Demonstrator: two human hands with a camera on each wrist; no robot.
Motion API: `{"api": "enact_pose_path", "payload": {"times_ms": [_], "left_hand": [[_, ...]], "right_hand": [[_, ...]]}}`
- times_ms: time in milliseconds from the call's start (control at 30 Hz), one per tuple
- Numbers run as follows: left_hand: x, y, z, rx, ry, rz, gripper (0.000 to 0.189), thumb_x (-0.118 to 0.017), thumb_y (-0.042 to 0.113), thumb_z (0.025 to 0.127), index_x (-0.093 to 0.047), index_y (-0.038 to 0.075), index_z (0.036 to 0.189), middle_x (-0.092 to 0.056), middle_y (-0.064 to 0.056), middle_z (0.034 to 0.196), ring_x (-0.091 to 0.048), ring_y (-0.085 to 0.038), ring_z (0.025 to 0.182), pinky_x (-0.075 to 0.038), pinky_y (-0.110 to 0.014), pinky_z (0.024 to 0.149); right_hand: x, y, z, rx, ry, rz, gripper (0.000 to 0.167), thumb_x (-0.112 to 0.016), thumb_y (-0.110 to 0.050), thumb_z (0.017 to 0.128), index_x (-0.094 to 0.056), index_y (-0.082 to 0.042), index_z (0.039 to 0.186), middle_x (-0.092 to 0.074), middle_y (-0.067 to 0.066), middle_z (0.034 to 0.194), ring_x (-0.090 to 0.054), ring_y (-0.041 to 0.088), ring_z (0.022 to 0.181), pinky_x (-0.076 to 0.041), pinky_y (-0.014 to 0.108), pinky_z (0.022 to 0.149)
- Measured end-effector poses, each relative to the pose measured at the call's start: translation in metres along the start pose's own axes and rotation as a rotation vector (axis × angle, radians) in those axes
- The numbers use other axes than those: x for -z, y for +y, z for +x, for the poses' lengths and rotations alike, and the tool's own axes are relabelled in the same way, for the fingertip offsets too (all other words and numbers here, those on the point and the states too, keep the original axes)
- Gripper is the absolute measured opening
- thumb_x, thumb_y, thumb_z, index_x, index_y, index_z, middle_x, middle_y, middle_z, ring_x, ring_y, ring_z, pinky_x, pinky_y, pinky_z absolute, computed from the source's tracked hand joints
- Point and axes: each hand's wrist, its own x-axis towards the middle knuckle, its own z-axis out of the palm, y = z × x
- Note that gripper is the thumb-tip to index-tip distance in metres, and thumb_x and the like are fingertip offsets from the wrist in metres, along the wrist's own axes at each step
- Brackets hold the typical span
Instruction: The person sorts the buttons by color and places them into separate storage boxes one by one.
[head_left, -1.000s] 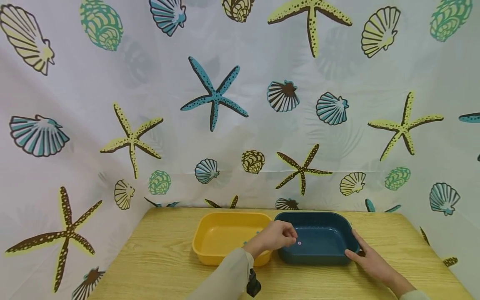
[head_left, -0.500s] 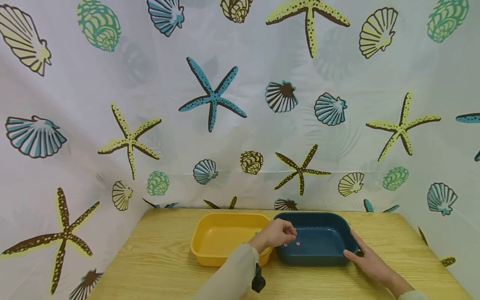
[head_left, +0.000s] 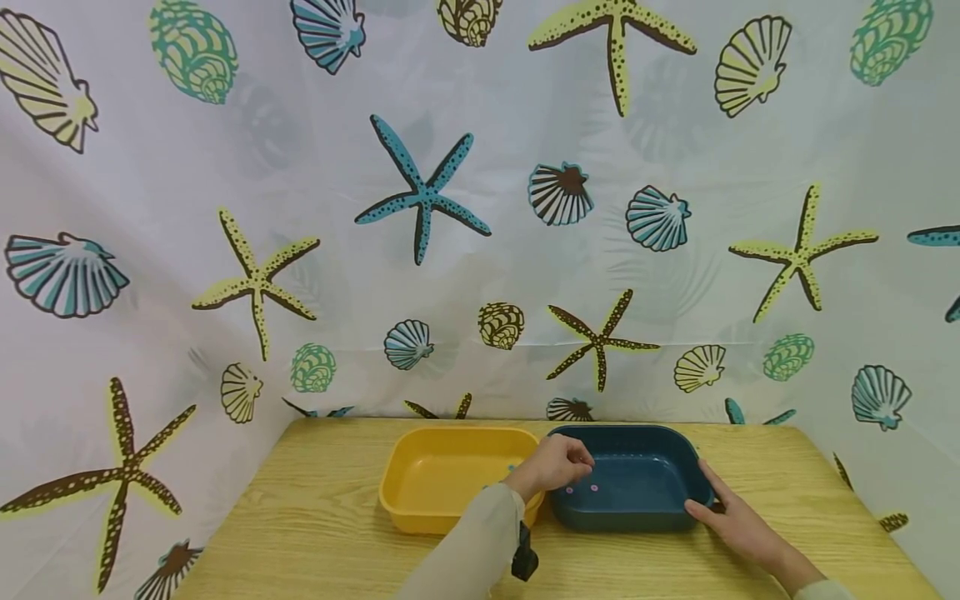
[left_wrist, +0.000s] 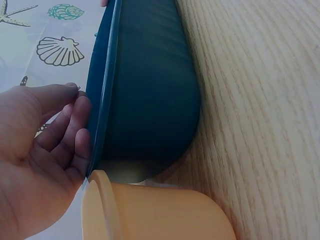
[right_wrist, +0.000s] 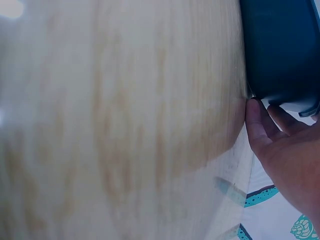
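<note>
My left hand [head_left: 553, 464] is over the left end of a dark blue tray [head_left: 630, 521], fingers curled. In the left wrist view its thumb and index fingertips [left_wrist: 75, 95] meet around what looks like a tiny pinkish piece, mostly hidden. Below that hand, two small pink ring-shaped pieces [head_left: 594, 487] lie on the tray floor. My right hand [head_left: 738, 521] grips the tray's right end, thumb at the near corner and fingers along the side. A yellow tray [head_left: 420, 523] stands against the left side of the blue one; small teal pieces [head_left: 512, 467] show in it beside my left wrist.
Both trays stand on a wood-grain table [head_left: 315, 500]. A white curtain [head_left: 480, 275] printed with shells and starfish encloses the back and sides. My left forearm crosses the yellow tray's near right corner.
A second pink piece has come into view in the blue tray beneath the left hand since one second ago. The left hand has shifted only slightly; the right hand keeps its place on the tray.
</note>
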Motion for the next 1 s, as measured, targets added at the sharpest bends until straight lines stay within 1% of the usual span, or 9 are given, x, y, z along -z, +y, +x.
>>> {"api": "enact_pose_path", "payload": {"times_ms": [167, 267, 400, 500, 633, 833, 900, 1000], "left_hand": [[-0.0005, -0.0007, 0.0043, 0.012, 0.021, -0.015, 0.006, -0.064, 0.006, 0.090, -0.068, 0.004, 0.095, -0.061, 0.000, 0.073, -0.061, -0.025, 0.069, -0.051, -0.024, 0.058], [-0.0009, -0.0002, 0.0051, 0.020, 0.031, -0.020, 0.006, -0.064, 0.006, 0.090, -0.067, 0.003, 0.093, -0.061, 0.000, 0.073, -0.062, -0.027, 0.071, -0.051, -0.024, 0.058], [-0.0021, 0.0008, 0.0054, 0.027, 0.039, -0.034, 0.008, -0.063, 0.006, 0.091, -0.068, 0.001, 0.094, -0.063, -0.003, 0.075, -0.063, -0.031, 0.075, -0.051, -0.026, 0.057], [-0.0036, 0.0010, 0.0060, 0.029, 0.044, -0.034, 0.010, -0.063, 0.007, 0.091, -0.068, 0.000, 0.096, -0.064, -0.005, 0.077, -0.063, -0.032, 0.076, -0.050, -0.026, 0.057], [-0.0044, 0.0004, 0.0061, 0.032, 0.057, -0.022, 0.010, -0.063, 0.007, 0.091, -0.069, 0.001, 0.096, -0.064, -0.004, 0.076, -0.063, -0.031, 0.074, -0.050, -0.025, 0.056], [-0.0047, 0.0002, 0.0066, 0.051, 0.086, -0.074, 0.008, -0.063, 0.008, 0.091, -0.069, 0.004, 0.094, -0.066, -0.010, 0.082, -0.063, -0.029, 0.072, -0.050, -0.027, 0.056], [-0.0045, 0.0001, 0.0069, 0.056, 0.095, -0.095, 0.009, -0.062, 0.007, 0.091, -0.068, 0.002, 0.095, -0.066, -0.013, 0.084, -0.063, -0.029, 0.074, -0.051, -0.028, 0.057], [-0.0046, -0.0012, 0.0079, 0.057, 0.104, -0.102, 0.012, -0.062, 0.006, 0.092, -0.068, -0.001, 0.099, -0.066, -0.013, 0.084, -0.064, -0.029, 0.075, -0.052, -0.028, 0.056]], "right_hand": [[0.0001, 0.0002, -0.0004, 0.001, -0.006, 0.020, 0.084, -0.055, -0.034, 0.096, 0.001, -0.006, 0.152, 0.002, 0.032, 0.151, -0.024, 0.050, 0.132, -0.028, 0.055, 0.103], [0.0004, 0.0012, 0.0002, 0.001, -0.008, 0.024, 0.084, -0.055, -0.035, 0.096, 0.002, -0.006, 0.152, 0.002, 0.032, 0.151, -0.024, 0.050, 0.132, -0.029, 0.055, 0.103], [0.0006, 0.0023, 0.0011, 0.002, -0.007, 0.019, 0.084, -0.055, -0.035, 0.096, 0.002, -0.007, 0.152, 0.002, 0.032, 0.152, -0.024, 0.050, 0.132, -0.029, 0.055, 0.103], [0.0008, 0.0029, 0.0016, 0.003, -0.008, 0.019, 0.084, -0.054, -0.036, 0.096, 0.002, -0.007, 0.152, 0.003, 0.031, 0.152, -0.023, 0.049, 0.133, -0.029, 0.055, 0.103], [0.0007, 0.0031, 0.0023, 0.005, -0.012, 0.022, 0.084, -0.054, -0.035, 0.097, 0.002, -0.007, 0.152, 0.003, 0.031, 0.152, -0.023, 0.049, 0.133, -0.029, 0.054, 0.103], [0.0006, 0.0032, 0.0018, 0.004, -0.005, 0.009, 0.084, -0.054, -0.035, 0.097, 0.002, -0.007, 0.152, 0.003, 0.031, 0.152, -0.024, 0.049, 0.133, -0.029, 0.055, 0.103], [0.0006, 0.0028, 0.0015, 0.003, -0.005, 0.009, 0.084, -0.054, -0.035, 0.097, 0.002, -0.007, 0.152, 0.003, 0.031, 0.152, -0.024, 0.049, 0.133, -0.029, 0.055, 0.103], [0.0006, 0.0020, 0.0014, 0.002, -0.007, 0.008, 0.084, -0.054, -0.035, 0.097, 0.002, -0.007, 0.152, 0.003, 0.030, 0.152, -0.023, 0.049, 0.133, -0.029, 0.055, 0.103]]}}
